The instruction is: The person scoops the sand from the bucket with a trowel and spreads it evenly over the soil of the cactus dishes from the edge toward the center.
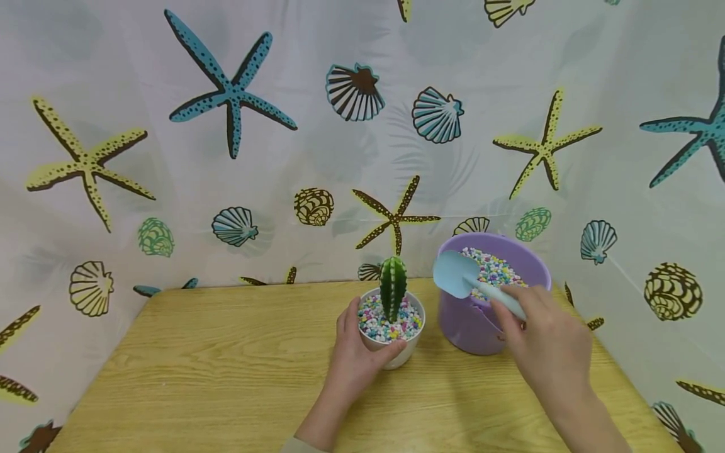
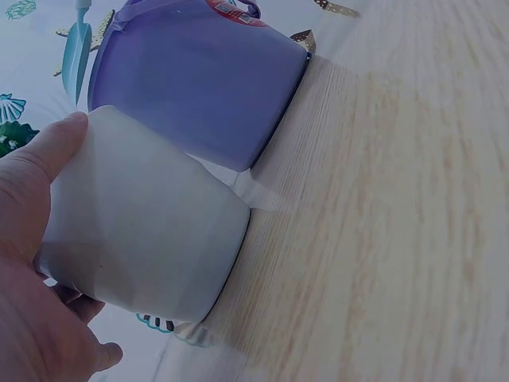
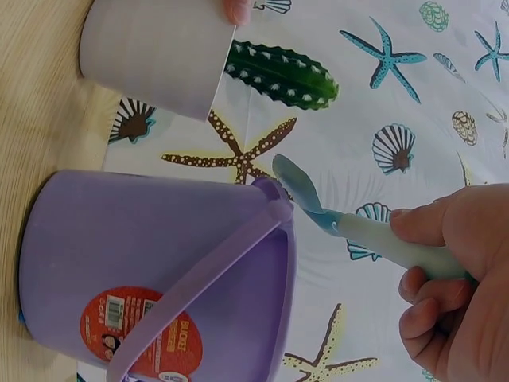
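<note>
A white flowerpot (image 1: 399,358) stands on the table, filled with coloured pebbles (image 1: 370,321) around an upright green cactus (image 1: 393,286). My left hand (image 1: 357,355) grips the pot's near left side, thumb in front and fingers at the rim. To the right stands a purple bucket (image 1: 464,324) holding more of the same pebbles. With my right hand (image 1: 546,333) I hold a light blue toy shovel (image 3: 398,245) by its handle. Its blade (image 1: 455,275) hangs over the bucket's left rim, and no pebbles show on it.
The wooden table (image 1: 215,358) extends to the left of the pot. Behind and at both sides hangs a white cloth (image 1: 294,151) printed with starfish and shells. The bucket's handle (image 3: 207,286) hangs down across its side, over a red label (image 3: 107,318).
</note>
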A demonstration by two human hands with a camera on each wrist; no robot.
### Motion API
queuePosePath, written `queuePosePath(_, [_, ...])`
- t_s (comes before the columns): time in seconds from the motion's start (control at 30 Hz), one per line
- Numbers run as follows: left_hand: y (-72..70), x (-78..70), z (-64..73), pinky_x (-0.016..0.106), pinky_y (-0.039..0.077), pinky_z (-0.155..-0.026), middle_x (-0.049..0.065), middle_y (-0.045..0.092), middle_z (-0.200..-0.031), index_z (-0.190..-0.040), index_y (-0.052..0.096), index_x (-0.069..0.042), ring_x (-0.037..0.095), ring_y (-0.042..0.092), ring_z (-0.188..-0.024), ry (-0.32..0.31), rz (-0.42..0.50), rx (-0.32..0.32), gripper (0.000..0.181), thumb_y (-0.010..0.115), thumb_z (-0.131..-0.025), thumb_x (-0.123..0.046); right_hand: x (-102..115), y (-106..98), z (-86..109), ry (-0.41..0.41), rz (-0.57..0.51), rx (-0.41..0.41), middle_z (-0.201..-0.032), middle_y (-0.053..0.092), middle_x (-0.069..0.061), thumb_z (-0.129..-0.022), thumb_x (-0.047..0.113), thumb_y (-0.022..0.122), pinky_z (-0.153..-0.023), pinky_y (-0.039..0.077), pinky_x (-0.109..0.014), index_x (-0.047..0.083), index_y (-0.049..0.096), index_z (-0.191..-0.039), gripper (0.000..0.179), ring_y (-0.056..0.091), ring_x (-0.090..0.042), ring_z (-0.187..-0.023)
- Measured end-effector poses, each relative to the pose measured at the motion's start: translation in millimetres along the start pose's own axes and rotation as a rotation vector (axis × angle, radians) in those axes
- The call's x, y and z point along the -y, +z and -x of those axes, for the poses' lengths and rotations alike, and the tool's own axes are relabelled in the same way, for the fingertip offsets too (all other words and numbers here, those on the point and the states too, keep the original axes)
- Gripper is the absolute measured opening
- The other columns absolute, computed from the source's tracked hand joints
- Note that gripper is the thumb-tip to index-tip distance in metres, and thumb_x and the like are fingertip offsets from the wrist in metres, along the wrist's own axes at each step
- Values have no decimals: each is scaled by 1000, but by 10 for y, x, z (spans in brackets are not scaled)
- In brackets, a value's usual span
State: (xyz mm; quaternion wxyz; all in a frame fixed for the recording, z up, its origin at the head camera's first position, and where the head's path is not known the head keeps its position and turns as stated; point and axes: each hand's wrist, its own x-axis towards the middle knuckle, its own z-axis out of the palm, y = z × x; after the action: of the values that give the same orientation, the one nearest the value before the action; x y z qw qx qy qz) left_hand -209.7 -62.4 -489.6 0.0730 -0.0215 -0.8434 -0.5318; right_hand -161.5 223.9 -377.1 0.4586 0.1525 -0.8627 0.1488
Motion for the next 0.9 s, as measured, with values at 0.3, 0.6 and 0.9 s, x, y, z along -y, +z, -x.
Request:
queuePosePath(0.3, [-4,27,18,66,38,-122,22,31,-172,-175,23,-13,48,43,-153,3,-11,-8,127,98,-81,-53,-121,-58,-31,103,-9,42,-95,77,-12,-93,19,89,-43,31,-31,8,80,-118,29,61,-23,-58])
queuePosePath(0.6, [4,32,4,65,38,-123,22,31,-173,-175,24,-14,48,43,-153,4,-17,-10,126,98,-81,-54,-260,-92,-94,230,-31,121,-99,77,-13,-97,19,88,-49,37,-35,10,81,-118,24,65,-27,-69])
queuePosePath(0.9, [3,16,0,65,37,-123,23,30,-173,-176,23,-14,49,43,-153,-2,-17,-8,126,99,-81,-52,-473,-78,-146,319,-45,199,-111,78,-19,-102,25,83,-55,41,-40,7,80,-118,24,67,-30,-75])
